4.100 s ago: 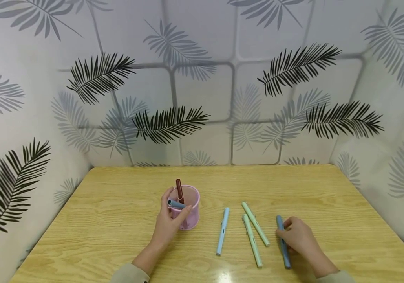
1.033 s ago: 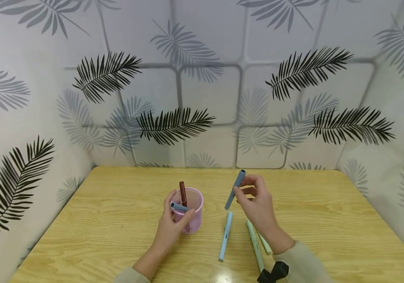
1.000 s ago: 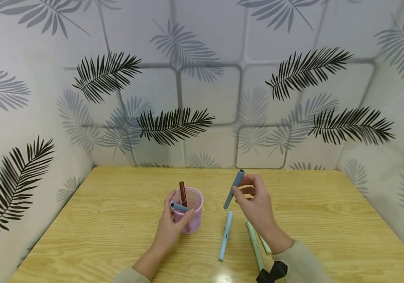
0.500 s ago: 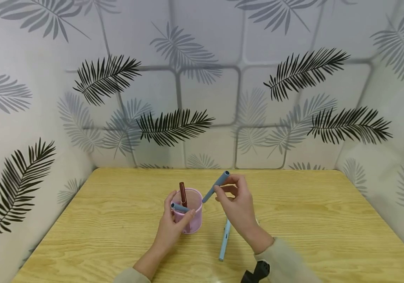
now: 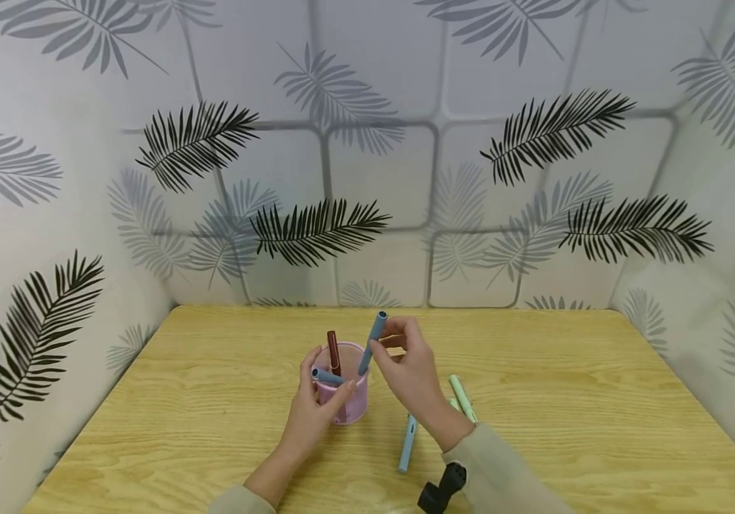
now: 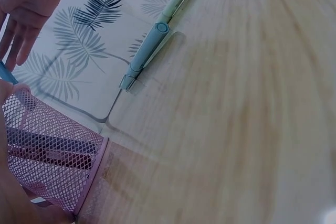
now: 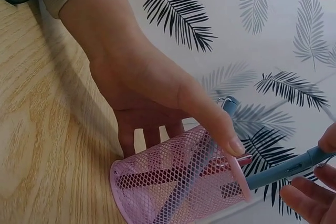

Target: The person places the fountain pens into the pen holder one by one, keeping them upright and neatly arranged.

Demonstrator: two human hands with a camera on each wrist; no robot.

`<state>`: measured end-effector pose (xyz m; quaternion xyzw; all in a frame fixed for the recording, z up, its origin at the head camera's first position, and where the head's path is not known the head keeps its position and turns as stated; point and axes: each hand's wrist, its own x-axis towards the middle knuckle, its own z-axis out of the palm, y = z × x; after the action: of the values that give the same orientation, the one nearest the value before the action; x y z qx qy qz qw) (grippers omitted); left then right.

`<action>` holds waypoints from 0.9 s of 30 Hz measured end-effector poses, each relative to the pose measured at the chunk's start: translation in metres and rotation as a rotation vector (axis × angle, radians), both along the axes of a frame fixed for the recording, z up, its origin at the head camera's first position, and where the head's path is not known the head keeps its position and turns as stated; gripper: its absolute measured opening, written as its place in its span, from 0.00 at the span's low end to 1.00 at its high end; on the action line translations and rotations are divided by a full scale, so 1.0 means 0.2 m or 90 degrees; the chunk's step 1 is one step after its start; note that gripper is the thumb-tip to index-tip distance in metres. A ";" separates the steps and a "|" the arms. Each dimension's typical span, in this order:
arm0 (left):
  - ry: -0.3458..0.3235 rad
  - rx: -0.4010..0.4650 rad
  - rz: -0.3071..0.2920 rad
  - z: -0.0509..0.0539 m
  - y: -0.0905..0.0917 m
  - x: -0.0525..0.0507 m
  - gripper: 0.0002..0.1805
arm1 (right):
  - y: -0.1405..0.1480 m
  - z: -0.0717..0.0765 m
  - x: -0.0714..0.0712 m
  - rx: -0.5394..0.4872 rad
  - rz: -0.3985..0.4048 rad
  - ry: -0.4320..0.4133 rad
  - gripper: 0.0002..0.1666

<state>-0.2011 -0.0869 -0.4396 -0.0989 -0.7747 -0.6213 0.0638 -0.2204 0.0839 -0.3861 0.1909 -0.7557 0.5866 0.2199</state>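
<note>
A pink mesh cup (image 5: 353,404) stands on the table, with a dark red pen (image 5: 333,351) and a blue pen (image 5: 328,377) leaning in it. My left hand (image 5: 306,417) grips the cup from its left side, thumb at the rim. My right hand (image 5: 415,368) pinches a second blue pen (image 5: 376,330) near its upper part. In the right wrist view the lower end of that pen (image 7: 278,174) is inside the mouth of the cup (image 7: 173,182). The left wrist view shows the mesh wall of the cup (image 6: 52,150) beside the left palm.
A light blue pen (image 5: 408,444) lies right of the cup, partly under the right forearm. Green pens (image 5: 463,397) lie farther right, partly hidden by the right arm. A black device (image 5: 443,488) is on the right wrist. A leaf-patterned wall (image 5: 380,178) rises behind the table (image 5: 213,371).
My right hand has carried the blue pen left to the cup, and its lower end has entered the rim. The pen is more upright than half a second ago. The left hand keeps its grip.
</note>
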 end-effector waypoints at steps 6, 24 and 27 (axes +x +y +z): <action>-0.008 0.004 0.003 0.03 0.00 0.03 0.40 | -0.02 -0.03 -0.02 0.022 0.007 -0.033 0.15; 0.002 0.001 -0.001 0.01 0.01 0.01 0.41 | -0.03 -0.13 -0.05 0.102 0.023 -0.071 0.11; 0.005 0.003 -0.002 0.01 0.01 0.01 0.41 | -0.02 -0.13 -0.05 0.111 0.018 -0.071 0.10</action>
<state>-0.1986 -0.0847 -0.4370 -0.1021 -0.7726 -0.6231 0.0662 -0.2309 0.0802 -0.4116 0.1868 -0.8124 0.5313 0.1514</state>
